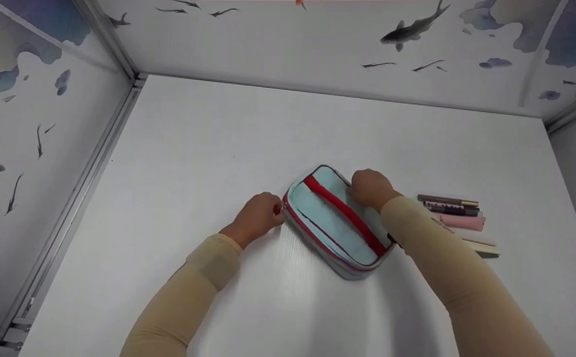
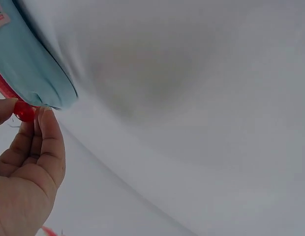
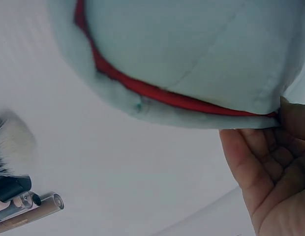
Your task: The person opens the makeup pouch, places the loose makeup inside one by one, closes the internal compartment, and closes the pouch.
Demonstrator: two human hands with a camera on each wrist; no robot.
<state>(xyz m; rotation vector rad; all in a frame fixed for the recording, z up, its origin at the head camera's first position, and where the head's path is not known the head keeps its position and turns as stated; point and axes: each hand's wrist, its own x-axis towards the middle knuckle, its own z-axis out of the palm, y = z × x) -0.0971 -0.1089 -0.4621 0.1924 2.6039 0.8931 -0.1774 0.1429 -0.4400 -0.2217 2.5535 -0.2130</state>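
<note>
A light blue zippered pouch (image 1: 326,218) with a red strap handle (image 1: 347,213) lies on the white table, set at a slant. At its left corner my left hand (image 1: 257,218) pinches a round red zipper pull (image 2: 23,111) between thumb and fingertips, beside the pouch's rounded end. On the opposite side, my right hand (image 1: 371,189) grips the pouch's edge; in the right wrist view its thumb lies above and the fingers (image 3: 248,164) below. A red zipper band (image 3: 157,93) runs along the rim there. The pouch's inside is hidden.
Right of the pouch lies a row of makeup items: a brown tube (image 1: 441,200), a black pen-like tube (image 1: 454,211), a pink tube (image 1: 461,221) and several slim pieces, partly behind my right sleeve. A fluffy brush (image 3: 15,145) shows there too. Printed panels (image 1: 278,49) border the table.
</note>
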